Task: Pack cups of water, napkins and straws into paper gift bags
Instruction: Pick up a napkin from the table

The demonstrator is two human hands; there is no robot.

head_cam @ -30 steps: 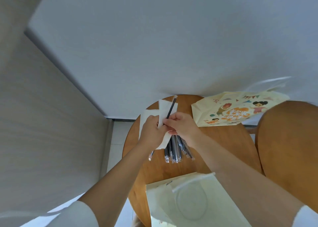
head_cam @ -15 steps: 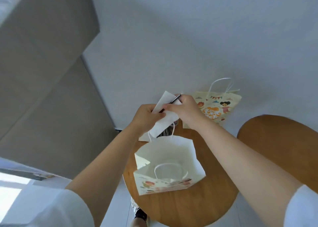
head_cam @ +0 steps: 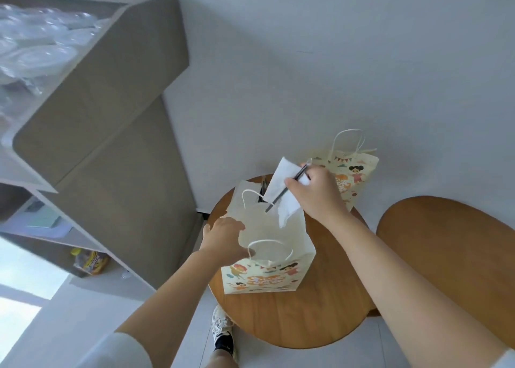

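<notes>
A single wide-angle camera on the person's head looks steeply down and forward along both bare forearms, close above the round brown wooden table point(head_cam: 306, 320). Mid-frame sits the open cream paper gift bag with cartoon prints point(head_cam: 262, 278), held at its side by the left hand point(head_cam: 223, 236), with the right hand point(head_cam: 315, 192) pinching a thin dark straw point(head_cam: 278, 197) above it. The view is tilted, so the grey shelving unit point(head_cam: 111, 116) leans across the left and the white wall point(head_cam: 334, 47) fills the top.
</notes>
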